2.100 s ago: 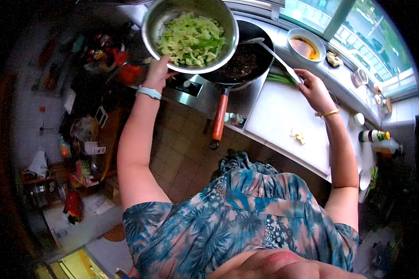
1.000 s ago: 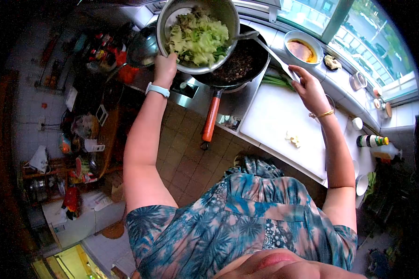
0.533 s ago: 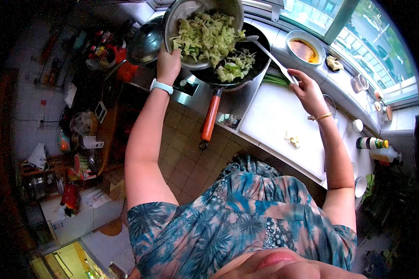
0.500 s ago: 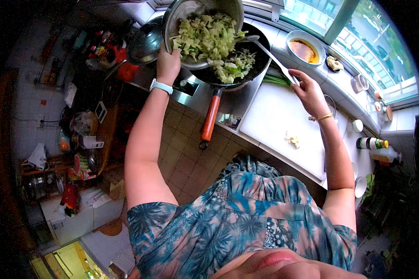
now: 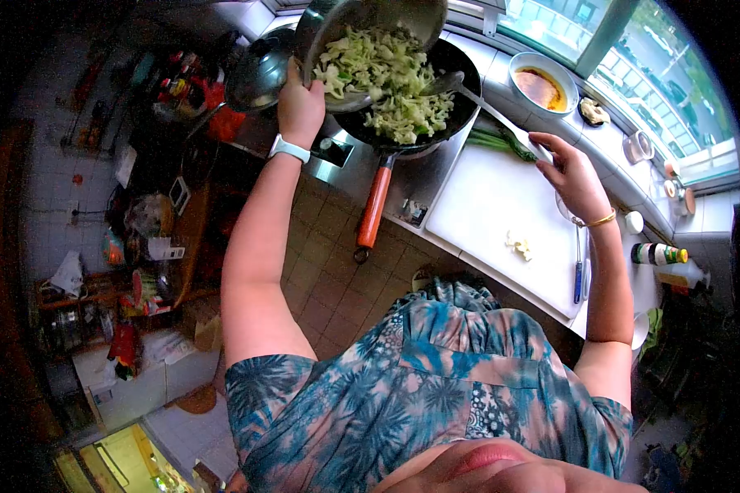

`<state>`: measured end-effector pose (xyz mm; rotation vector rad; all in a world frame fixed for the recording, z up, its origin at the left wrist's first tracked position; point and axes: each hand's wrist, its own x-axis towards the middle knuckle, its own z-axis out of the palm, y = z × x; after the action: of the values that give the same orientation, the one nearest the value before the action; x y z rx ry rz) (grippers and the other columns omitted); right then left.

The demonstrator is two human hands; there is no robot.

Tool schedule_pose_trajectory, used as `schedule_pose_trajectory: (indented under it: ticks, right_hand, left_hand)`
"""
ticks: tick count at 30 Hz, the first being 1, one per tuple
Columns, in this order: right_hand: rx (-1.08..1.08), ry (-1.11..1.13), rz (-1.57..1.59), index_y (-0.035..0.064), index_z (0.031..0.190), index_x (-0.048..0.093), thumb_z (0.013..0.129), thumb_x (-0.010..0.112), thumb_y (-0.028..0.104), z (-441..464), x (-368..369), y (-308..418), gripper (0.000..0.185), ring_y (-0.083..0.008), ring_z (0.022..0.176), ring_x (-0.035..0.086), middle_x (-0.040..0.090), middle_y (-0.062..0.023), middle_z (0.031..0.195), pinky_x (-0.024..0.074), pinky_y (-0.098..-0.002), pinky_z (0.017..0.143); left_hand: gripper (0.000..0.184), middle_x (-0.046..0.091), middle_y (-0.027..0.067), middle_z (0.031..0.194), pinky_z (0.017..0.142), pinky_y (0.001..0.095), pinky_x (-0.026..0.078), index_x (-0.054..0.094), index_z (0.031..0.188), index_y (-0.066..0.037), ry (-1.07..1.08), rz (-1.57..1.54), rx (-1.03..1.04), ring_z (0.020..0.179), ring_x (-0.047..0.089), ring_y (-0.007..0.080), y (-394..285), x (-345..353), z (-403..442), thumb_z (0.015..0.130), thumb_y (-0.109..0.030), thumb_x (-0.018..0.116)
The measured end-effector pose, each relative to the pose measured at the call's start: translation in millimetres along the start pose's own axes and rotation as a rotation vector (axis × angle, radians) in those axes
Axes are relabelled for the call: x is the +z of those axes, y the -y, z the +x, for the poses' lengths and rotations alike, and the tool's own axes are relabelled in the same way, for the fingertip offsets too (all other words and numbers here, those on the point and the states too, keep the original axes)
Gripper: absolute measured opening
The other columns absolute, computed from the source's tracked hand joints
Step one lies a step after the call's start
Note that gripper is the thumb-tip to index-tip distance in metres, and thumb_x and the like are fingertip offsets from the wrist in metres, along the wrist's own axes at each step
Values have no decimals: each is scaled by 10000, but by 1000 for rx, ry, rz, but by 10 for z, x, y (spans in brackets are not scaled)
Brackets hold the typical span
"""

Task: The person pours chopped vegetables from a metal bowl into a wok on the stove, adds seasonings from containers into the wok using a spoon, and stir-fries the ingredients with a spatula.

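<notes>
My left hand (image 5: 301,107) grips the rim of a metal bowl (image 5: 423,20), which is tilted over a dark frying pan (image 5: 462,66). Chopped green vegetable (image 5: 362,59) lies in the bowl and spills over its lower edge, and a heap of it (image 5: 411,117) rests in the pan. The pan's red-brown handle (image 5: 376,201) points toward my body. Between the fingers of my right hand (image 5: 574,174) is the white handle of a spatula (image 5: 497,117). Its metal head touches the vegetable at the pan's right side.
Right of the stove, a white cutting board (image 5: 493,205) bears garlic pieces (image 5: 519,246), green stalks (image 5: 501,141) and a blue-handled tool (image 5: 579,281). A bowl of brown-orange liquid (image 5: 543,85) stands on the window ledge. A glass lid (image 5: 259,78) lies left of the pan.
The bowl has tipped further and shifted slightly right, and more vegetable has fallen into the pan. My right hand has moved right and down, the spatula head lower over the pan.
</notes>
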<state>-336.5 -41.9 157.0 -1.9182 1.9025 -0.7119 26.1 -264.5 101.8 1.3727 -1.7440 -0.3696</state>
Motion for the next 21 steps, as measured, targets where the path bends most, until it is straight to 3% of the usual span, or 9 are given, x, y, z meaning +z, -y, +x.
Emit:
schedule_pose_trajectory:
  ticks: [2,4,5,7,9,12,17,19,21]
  right_hand:
    - [-14,-25,48,27,1236,548,839,619,21,-25,-37,41,404,-79,612,360,541,1,801,399,-266,589]
    - [98,50,-27,50,1195,574,834,631,96,-55,-140,154,369,-190,726,565,669,-134,983,482,-324,761]
    - [103,46,-28,50,1195,574,834,631,96,-67,-134,114,369,-190,726,565,669,-134,983,482,-324,761]
    - [15,7,33,32,1230,553,844,610,18,-79,-80,4,390,-77,611,341,496,10,769,375,-252,569]
    - [25,-5,23,37,1227,557,845,608,20,-96,-66,-20,386,-79,607,334,474,10,747,365,-252,560]
    - [44,-18,-8,48,1223,564,845,609,25,-138,-29,-8,381,-84,599,321,429,10,705,346,-255,544]
    - [108,7,-6,61,1219,572,846,617,41,-155,-11,-25,376,-86,587,305,383,15,667,332,-264,529]
    - [172,56,-34,58,1205,567,838,623,114,-156,-33,-25,376,-181,631,504,599,-158,759,466,-329,664]
    - [149,25,9,59,1205,567,839,624,116,-140,39,-52,375,-183,637,518,596,-156,748,469,-332,669]
  left_hand:
    - [619,625,308,954,739,473,509,291,1404,23,-2,77,22,843,623,445,-73,-8,-48,854,-163,502]
    - [629,634,296,918,702,476,512,258,1427,2,-1,101,100,810,632,430,-126,7,-79,864,-158,490]
    - [658,642,274,865,673,469,518,212,1450,-22,34,163,74,775,640,415,-124,9,-74,867,-145,490]
    - [673,643,263,843,668,465,521,192,1457,-29,11,156,120,762,643,410,-39,31,-78,865,-137,494]
    - [690,645,253,820,663,462,523,172,1465,-36,-14,152,162,749,646,405,-65,16,-75,864,-130,497]
    - [726,641,257,827,672,467,522,136,1473,-45,21,152,62,762,647,404,-241,-88,-74,861,-112,522]
    - [737,567,312,1141,834,463,500,131,1480,-72,-83,96,204,995,608,414,-164,-61,-86,862,-78,534]
    - [698,568,298,1163,850,442,489,168,1470,-74,-124,48,239,1005,601,422,-154,-73,-140,869,-71,523]
    - [661,569,284,1185,867,421,479,204,1461,-76,-159,-2,276,1015,593,431,-114,-101,-182,876,-65,513]
